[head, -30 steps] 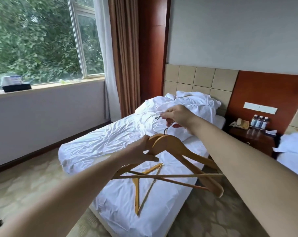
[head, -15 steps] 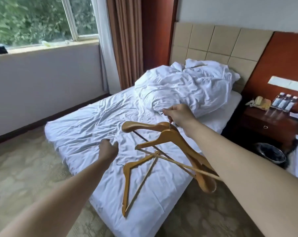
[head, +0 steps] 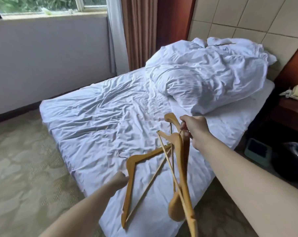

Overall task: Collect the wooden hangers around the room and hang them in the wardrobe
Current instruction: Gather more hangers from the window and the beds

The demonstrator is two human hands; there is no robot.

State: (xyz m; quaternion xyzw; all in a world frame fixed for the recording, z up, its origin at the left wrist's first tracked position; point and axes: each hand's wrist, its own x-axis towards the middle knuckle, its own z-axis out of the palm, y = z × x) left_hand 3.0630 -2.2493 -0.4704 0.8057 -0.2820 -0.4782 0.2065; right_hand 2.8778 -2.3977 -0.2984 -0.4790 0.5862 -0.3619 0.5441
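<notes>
- We are clamping two wooden hangers (head: 179, 151) by their hooks in our right hand (head: 194, 129), over the bed (head: 93, 117).
- Our left hand (head: 121, 179) is reaching a third hanger (head: 129, 189) lying there; we cannot tell its grip.
- Hanging them in the wardrobe is remaining.

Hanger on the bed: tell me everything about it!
The hanger on the bed looks like golden wood: a bent shoulder piece, a thin crossbar and a metal hook. It lies flat on the rumpled white sheet near the foot. The left hand reaches its bend; contact unclear. Hangers held by the right hand cross its far end.
</notes>
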